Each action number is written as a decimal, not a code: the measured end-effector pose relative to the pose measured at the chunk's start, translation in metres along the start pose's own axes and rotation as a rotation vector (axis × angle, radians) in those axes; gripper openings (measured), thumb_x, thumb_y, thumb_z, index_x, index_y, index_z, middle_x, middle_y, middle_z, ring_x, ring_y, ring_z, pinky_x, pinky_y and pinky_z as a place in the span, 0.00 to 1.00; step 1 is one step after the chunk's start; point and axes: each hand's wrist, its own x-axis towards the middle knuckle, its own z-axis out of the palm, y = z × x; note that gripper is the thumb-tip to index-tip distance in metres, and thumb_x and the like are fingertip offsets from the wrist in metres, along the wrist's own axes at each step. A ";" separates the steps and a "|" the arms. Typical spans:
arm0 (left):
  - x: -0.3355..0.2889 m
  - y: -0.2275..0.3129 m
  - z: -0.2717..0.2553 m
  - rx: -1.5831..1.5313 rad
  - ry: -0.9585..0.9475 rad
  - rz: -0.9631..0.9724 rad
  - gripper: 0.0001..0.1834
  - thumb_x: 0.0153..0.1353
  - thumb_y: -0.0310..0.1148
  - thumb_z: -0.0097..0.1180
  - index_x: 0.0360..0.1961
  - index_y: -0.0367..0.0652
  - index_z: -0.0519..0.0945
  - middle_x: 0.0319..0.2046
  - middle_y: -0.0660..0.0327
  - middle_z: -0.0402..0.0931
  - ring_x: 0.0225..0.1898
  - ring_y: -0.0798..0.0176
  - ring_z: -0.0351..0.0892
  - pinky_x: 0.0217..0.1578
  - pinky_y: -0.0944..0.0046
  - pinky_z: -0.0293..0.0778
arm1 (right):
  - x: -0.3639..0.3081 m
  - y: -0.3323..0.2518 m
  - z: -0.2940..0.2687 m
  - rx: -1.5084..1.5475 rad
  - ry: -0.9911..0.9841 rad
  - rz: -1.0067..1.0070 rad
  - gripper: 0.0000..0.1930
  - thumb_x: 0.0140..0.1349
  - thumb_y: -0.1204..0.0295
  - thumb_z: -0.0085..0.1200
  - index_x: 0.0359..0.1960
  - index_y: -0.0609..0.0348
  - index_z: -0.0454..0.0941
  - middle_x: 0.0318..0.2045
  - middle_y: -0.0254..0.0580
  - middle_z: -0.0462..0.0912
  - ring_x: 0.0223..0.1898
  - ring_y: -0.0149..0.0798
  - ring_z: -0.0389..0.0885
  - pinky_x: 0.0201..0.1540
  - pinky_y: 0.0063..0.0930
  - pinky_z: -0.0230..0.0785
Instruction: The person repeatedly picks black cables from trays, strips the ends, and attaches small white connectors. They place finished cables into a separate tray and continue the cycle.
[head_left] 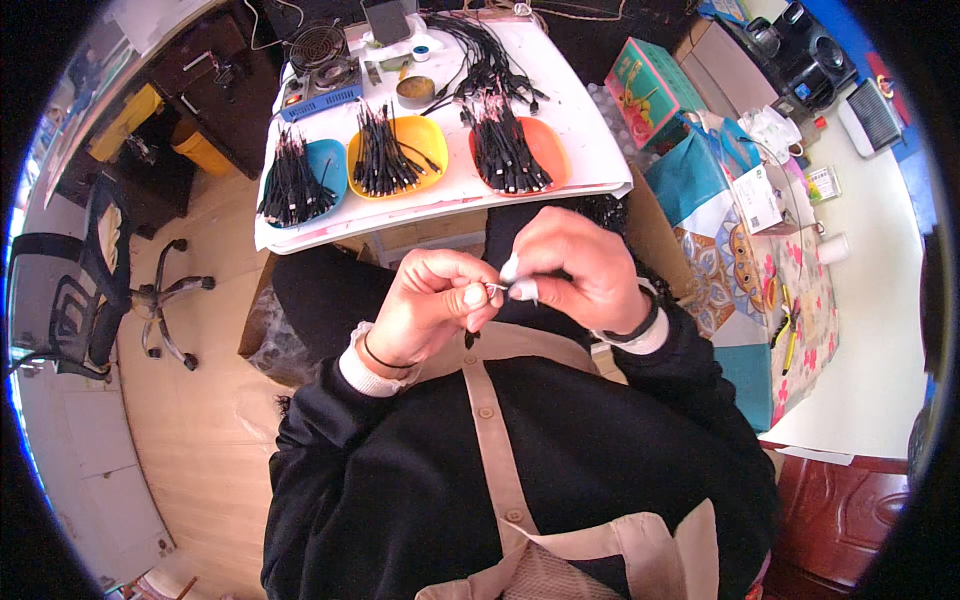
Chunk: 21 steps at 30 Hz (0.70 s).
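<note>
Above my lap, my left hand [428, 303] and my right hand [583, 268] meet with thumbs and fingers pinched close together. Between them runs a short black cable [470, 339]; its dark end pokes out below my left fingers. Thin pale wire ends show at my left fingertips, and my right fingertips, wrapped in something white, grip them; the exact hold is too small to tell. Beyond my hands, bundles of black cables lie in a blue bowl [335, 160], a yellow bowl [428, 140] and an orange bowl [548, 150] on a white-topped table [400, 215].
Farther back are loose black cables [500, 60], a small round tin [416, 92] and a blue device with a fan [320, 100]. To the right, a cluttered desk holds a patterned cloth [800, 290] and yellow pliers [789, 335]. An office chair [100, 280] stands at left.
</note>
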 end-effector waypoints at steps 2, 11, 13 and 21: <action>0.002 -0.002 -0.001 -0.092 -0.058 -0.079 0.10 0.59 0.28 0.60 0.37 0.32 0.80 0.24 0.58 0.77 0.22 0.71 0.68 0.23 0.71 0.63 | 0.003 0.002 -0.001 -0.004 -0.013 -0.118 0.11 0.50 0.80 0.62 0.36 0.59 0.78 0.34 0.40 0.77 0.34 0.40 0.78 0.37 0.29 0.71; 0.002 0.014 0.007 0.314 0.025 0.077 0.07 0.61 0.23 0.57 0.39 0.30 0.80 0.27 0.59 0.78 0.27 0.72 0.74 0.29 0.71 0.71 | -0.001 0.003 0.021 0.218 0.135 0.131 0.04 0.59 0.78 0.56 0.32 0.61 0.72 0.30 0.37 0.73 0.28 0.30 0.70 0.31 0.22 0.65; 0.002 0.025 0.006 0.545 0.024 0.118 0.08 0.61 0.22 0.57 0.40 0.30 0.80 0.28 0.60 0.79 0.28 0.73 0.74 0.30 0.73 0.70 | 0.002 0.012 0.023 0.289 0.126 0.186 0.04 0.59 0.78 0.55 0.32 0.62 0.72 0.30 0.37 0.73 0.28 0.30 0.71 0.30 0.21 0.64; 0.020 0.045 -0.003 0.495 0.132 0.028 0.08 0.62 0.22 0.56 0.41 0.31 0.81 0.26 0.64 0.76 0.27 0.75 0.71 0.29 0.74 0.67 | 0.028 0.043 0.003 0.198 0.009 0.067 0.08 0.56 0.76 0.61 0.37 0.61 0.76 0.33 0.37 0.76 0.30 0.30 0.72 0.32 0.23 0.67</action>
